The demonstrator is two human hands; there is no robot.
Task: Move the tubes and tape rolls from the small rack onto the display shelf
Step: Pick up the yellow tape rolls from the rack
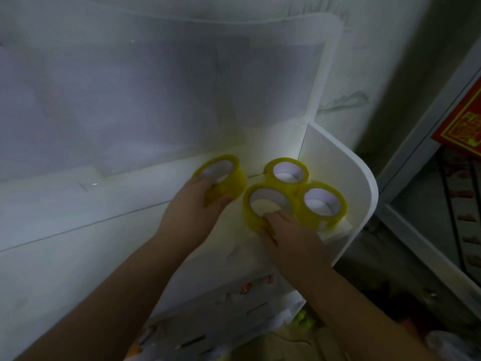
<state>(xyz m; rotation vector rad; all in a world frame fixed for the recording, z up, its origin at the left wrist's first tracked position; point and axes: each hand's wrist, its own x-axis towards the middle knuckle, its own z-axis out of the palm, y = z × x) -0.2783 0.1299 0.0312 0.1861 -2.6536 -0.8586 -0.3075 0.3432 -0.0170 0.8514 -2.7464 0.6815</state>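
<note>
We see the white display shelf (346,178) carrying four yellow tape rolls. Our left hand (197,204) reaches in, its fingers curled round the tilted left roll (229,178). Our right hand (289,230) grips the front roll (253,212), fingers inside its core. That roll touches the back roll (286,171) and right roll (322,204).

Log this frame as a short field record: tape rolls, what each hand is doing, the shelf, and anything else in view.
tape rolls: four yellow, all at the shelf's right end
left hand: grips the leftmost roll, tilted
right hand: holds the front middle roll, fingers in its core
free rolls: back roll and right roll, hole up
shelf: white shelf with a curved end wall
tubes: none visible
background: red box on a metal rack, right
</note>
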